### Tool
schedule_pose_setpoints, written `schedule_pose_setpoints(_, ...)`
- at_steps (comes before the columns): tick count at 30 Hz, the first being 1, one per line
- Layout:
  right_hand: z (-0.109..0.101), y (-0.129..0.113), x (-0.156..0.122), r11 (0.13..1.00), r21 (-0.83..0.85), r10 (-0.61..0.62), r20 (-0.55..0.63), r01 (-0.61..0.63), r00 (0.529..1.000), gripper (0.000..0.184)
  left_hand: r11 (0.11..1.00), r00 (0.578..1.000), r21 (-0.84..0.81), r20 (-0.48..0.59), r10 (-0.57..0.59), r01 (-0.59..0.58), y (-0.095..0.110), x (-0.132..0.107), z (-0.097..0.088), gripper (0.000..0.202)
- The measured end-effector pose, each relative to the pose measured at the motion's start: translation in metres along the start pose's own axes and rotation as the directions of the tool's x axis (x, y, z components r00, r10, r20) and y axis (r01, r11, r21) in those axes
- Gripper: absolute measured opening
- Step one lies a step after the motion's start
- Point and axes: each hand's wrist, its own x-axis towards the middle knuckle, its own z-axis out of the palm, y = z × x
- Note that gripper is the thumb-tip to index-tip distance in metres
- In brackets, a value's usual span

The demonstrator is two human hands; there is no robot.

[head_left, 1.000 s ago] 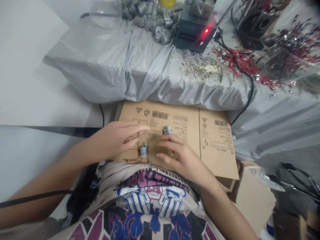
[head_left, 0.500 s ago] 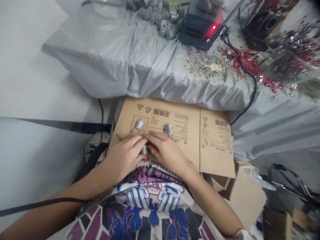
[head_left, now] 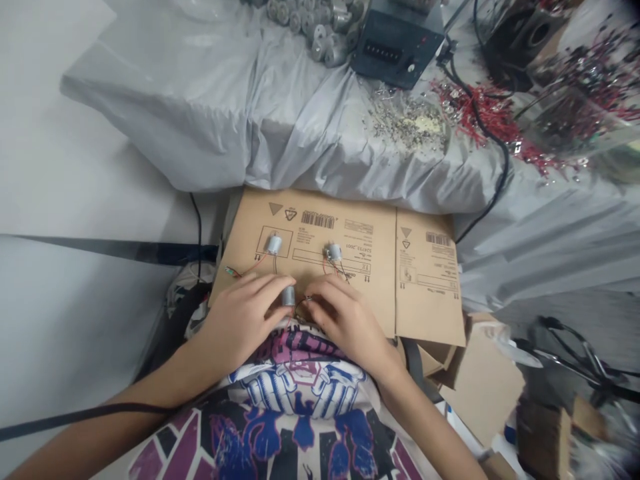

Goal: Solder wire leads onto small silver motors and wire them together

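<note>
A flattened cardboard box (head_left: 380, 267) lies on my lap. My left hand (head_left: 245, 319) pinches a small silver motor (head_left: 288, 296) at the board's near edge. My right hand (head_left: 345, 319) is closed beside it, its fingertips on the motor's thin wires (head_left: 303, 302). Two more small motors lie further up the board: the left motor (head_left: 273, 244) with red and black leads, the right motor (head_left: 333, 251) just above my right hand.
A grey plastic sheet (head_left: 210, 113) covers the bench ahead. On it are a heap of motors (head_left: 320, 27), a dark control box (head_left: 395, 43), metal bits (head_left: 410, 123), red wires (head_left: 480, 113) and a black cable (head_left: 493, 193). Cardboard and clutter lie at the lower right.
Both hands drew together at the board's near edge and closed on the nearest motor and its wires. A motor that my left hand covered now lies bare on the board. The control box's red light no longer shows.
</note>
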Motion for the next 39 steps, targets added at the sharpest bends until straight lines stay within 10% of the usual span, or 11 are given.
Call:
schedule_pose_setpoints(18,-0.021,0.007,-0.01,0.968,0.164,-0.166,-0.152,0.191,0.974,0.015,0.807,1.0,-0.59,-0.004,-0.003,0.0,0.022,0.014,-0.022,0.049)
schedule_pose_setpoints(27,-0.003,0.002,-0.008,0.954,0.134,-0.214,-0.323,0.269,0.922,0.024,0.661,0.992,-0.75,-0.074,-0.105,0.014,0.029,0.009,0.0,0.034)
schedule_pose_setpoints(39,-0.009,0.003,-0.009,0.825,0.565,0.051,-0.107,0.019,0.993,0.035,0.877,0.968,-0.472,-0.248,-0.039,-0.085,0.028,0.01,0.006,0.043)
